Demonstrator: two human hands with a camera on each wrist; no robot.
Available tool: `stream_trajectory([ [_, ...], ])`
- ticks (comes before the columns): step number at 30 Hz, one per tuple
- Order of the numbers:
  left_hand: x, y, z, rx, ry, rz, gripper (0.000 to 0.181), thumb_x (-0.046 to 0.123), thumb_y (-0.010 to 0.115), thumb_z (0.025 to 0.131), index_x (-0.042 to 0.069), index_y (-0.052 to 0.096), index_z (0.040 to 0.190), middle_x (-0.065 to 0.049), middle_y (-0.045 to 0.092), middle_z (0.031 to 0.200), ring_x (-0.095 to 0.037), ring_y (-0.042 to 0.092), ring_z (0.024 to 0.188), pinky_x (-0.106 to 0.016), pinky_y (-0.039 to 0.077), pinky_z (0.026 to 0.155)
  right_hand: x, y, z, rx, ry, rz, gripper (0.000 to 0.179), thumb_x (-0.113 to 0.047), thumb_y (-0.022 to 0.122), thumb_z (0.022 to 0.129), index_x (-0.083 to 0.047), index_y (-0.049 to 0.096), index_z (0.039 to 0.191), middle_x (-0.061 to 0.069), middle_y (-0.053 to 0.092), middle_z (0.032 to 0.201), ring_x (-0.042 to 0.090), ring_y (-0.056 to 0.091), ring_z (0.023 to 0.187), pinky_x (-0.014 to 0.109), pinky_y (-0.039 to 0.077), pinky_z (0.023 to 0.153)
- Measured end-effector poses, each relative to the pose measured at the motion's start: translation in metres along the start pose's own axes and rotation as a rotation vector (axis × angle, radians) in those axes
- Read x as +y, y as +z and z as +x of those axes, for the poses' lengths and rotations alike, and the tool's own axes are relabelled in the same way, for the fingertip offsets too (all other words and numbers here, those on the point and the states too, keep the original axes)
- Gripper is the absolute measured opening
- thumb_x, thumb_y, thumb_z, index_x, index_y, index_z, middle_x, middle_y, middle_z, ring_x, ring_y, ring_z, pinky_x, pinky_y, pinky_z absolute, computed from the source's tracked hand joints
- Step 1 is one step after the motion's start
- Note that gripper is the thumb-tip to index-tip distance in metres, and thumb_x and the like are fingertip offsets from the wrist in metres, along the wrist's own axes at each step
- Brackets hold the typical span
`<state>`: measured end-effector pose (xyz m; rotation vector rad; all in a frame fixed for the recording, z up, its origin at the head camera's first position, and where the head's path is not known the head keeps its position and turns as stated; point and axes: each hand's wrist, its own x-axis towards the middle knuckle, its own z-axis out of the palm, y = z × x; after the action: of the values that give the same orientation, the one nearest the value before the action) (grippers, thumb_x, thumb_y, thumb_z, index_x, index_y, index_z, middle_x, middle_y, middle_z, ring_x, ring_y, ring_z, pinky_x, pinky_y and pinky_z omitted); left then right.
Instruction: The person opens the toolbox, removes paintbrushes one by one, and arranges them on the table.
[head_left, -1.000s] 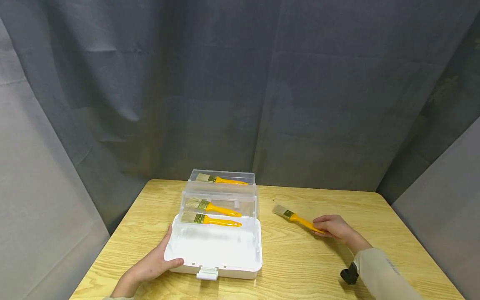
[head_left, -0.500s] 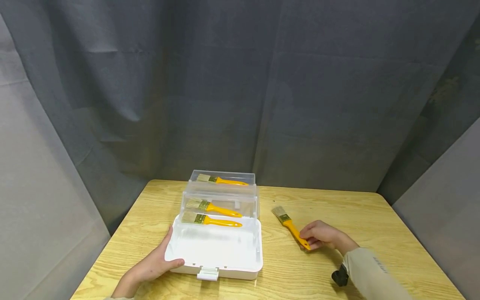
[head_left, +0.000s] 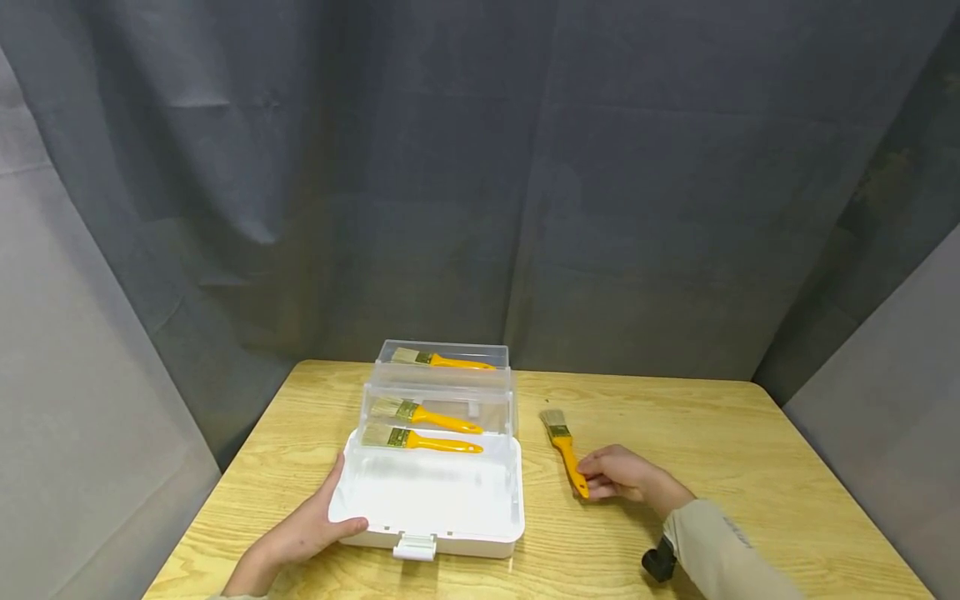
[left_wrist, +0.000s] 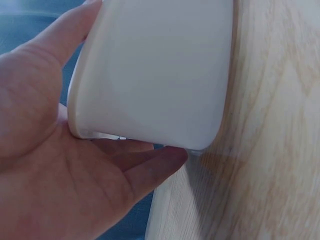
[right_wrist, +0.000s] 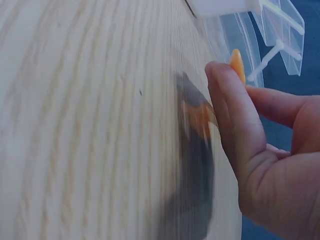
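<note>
A white tool box (head_left: 431, 500) with clear fold-out trays stands open on the wooden table (head_left: 750, 467). Three yellow-handled paintbrushes lie in its trays, one (head_left: 442, 361) at the back and two (head_left: 423, 413) lower down. My left hand (head_left: 307, 529) grips the box's front left corner (left_wrist: 150, 75), thumb on the rim. A fourth yellow-handled brush (head_left: 564, 450) lies on the table right of the box, bristles pointing away. My right hand (head_left: 618, 477) pinches the end of its handle (right_wrist: 237, 65).
A dark grey curtain hangs behind the table, with grey panels at both sides. A small black object (head_left: 658, 562) sits by my right sleeve near the front edge. The box's latch (head_left: 414, 546) faces me.
My right hand has dragged the loose brush left and toward me, swinging its handle round so the brush now lies closer to the box. The left hand and box stayed put.
</note>
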<state>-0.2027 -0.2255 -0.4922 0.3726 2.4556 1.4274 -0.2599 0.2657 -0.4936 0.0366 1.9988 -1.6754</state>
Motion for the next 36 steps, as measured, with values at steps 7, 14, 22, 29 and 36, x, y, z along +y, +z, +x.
stream_trajectory([
  [7, 0.002, -0.001, -0.001, -0.009, -0.019, 0.000, 0.111, 0.030, 0.073, 0.083, 0.000, -0.011, 0.149, -0.026, -0.008, 0.153, -0.042, 0.001, 0.139, -0.054, 0.005, 0.108, -0.001, 0.007, 0.001, 0.031, 0.025, 0.024, 0.024, -0.005, 0.052, 0.095, 0.013, 0.055, 0.110, 0.010, 0.060, 0.074, 0.014, 0.062, 0.063, 0.027, 0.055, 0.065],
  [14, 0.003, -0.001, -0.001, -0.007, -0.024, 0.005, 0.111, 0.031, 0.073, 0.083, -0.001, -0.011, 0.148, -0.027, -0.008, 0.153, -0.042, 0.002, 0.139, -0.054, 0.004, 0.108, 0.001, 0.012, 0.003, 0.028, 0.016, 0.021, 0.025, -0.005, 0.054, 0.094, 0.015, 0.055, 0.110, 0.013, 0.063, 0.078, 0.018, 0.066, 0.068, 0.031, 0.056, 0.068],
  [22, 0.004, -0.001, -0.002, -0.008, -0.026, 0.009, 0.111, 0.032, 0.072, 0.084, -0.001, -0.011, 0.148, -0.026, -0.008, 0.153, -0.042, 0.002, 0.139, -0.055, 0.005, 0.108, 0.002, 0.015, 0.003, 0.067, 0.018, -0.036, 0.022, -0.007, 0.057, 0.093, 0.012, 0.059, 0.104, 0.011, 0.060, 0.075, 0.015, 0.063, 0.063, 0.030, 0.056, 0.065],
  [29, 0.004, -0.001, -0.002, 0.000, -0.025, 0.006, 0.111, 0.031, 0.073, 0.083, 0.000, -0.011, 0.149, -0.026, -0.007, 0.153, -0.041, 0.002, 0.139, -0.054, 0.005, 0.108, 0.004, 0.018, 0.005, 0.121, -0.001, -0.110, 0.018, -0.006, 0.060, 0.091, 0.010, 0.063, 0.098, 0.013, 0.061, 0.075, 0.014, 0.064, 0.059, 0.028, 0.055, 0.059],
  [36, 0.004, -0.001, -0.001, 0.005, -0.030, 0.012, 0.112, 0.032, 0.073, 0.083, 0.001, -0.011, 0.149, -0.026, -0.007, 0.154, -0.042, 0.002, 0.139, -0.055, 0.005, 0.108, 0.001, 0.026, 0.004, 0.229, 0.007, -0.208, 0.011, -0.005, 0.065, 0.087, 0.006, 0.064, 0.088, 0.013, 0.064, 0.072, 0.016, 0.064, 0.057, 0.029, 0.055, 0.055],
])
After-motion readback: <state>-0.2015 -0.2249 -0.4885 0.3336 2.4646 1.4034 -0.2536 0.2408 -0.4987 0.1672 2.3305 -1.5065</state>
